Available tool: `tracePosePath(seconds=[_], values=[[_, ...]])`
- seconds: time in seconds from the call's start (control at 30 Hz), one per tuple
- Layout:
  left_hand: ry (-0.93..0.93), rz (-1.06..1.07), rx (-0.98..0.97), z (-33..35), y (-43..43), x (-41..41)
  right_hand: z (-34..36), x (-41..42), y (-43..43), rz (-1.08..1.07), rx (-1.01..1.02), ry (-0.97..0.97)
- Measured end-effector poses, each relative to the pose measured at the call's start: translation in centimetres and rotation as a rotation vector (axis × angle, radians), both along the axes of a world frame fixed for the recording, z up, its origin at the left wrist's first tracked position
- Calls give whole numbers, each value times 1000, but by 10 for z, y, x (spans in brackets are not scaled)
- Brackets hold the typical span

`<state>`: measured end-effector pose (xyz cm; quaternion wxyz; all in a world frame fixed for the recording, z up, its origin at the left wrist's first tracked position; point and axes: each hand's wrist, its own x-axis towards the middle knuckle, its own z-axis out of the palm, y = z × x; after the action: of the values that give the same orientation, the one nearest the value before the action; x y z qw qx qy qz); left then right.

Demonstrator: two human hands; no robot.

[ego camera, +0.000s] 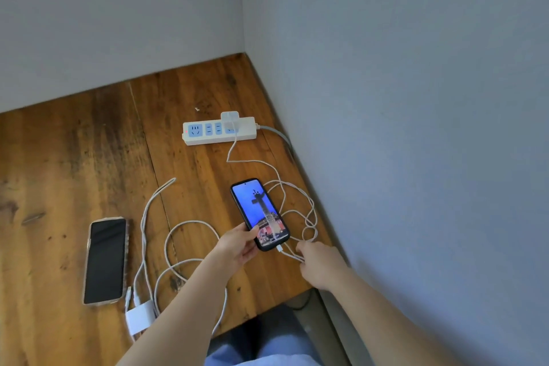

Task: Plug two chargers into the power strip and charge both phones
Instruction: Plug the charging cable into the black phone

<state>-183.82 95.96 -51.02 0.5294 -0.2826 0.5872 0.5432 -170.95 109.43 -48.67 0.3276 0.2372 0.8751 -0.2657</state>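
The second charger [137, 319] lies well left of the left hand [237, 246], whose fingers grip the lit phone [260, 214]; right fingers [301, 246] pinch its cable [292, 257].

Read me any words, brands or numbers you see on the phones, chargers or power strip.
No text can be read.
Lit phone: wallpaper picture only, a small mark near the top, too blurred to read.
Dark phone: screen off, nothing shown.
Power strip: only socket slots and a red light, no legible label.
Loose charger: plain white.
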Motion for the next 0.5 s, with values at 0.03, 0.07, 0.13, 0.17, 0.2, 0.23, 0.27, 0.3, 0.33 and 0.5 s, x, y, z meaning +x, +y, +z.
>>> tracePosePath(seconds=[0.03,0.07,0.13,0.17,0.2,0.23,0.27,0.3,0.33,0.5], values=[[-1,13,-16,-5,-1,2,-4,2,-1,-2,-8,11],[4,28,-35,-9,-1,5,-8,4,-2,-2,-16,23],[42,34,-95,-14,-2,9,-15,8,-5,-4,-28,54],[76,17,-137,-16,-1,10,-18,9,-6,-8,-37,66],[111,-12,-176,-17,1,11,-20,10,-8,-11,-45,70],[147,-46,-207,-17,3,12,-22,10,-9,-15,-54,69],[185,-87,-235,-17,4,13,-23,10,-10,-20,-61,69],[226,-133,-267,-17,5,14,-24,9,-12,-30,-70,71],[263,-178,-294,-17,5,14,-25,7,-13,-40,-76,79],[410,-365,-347,-13,-6,20,-23,-6,-18,-43,-43,151]])
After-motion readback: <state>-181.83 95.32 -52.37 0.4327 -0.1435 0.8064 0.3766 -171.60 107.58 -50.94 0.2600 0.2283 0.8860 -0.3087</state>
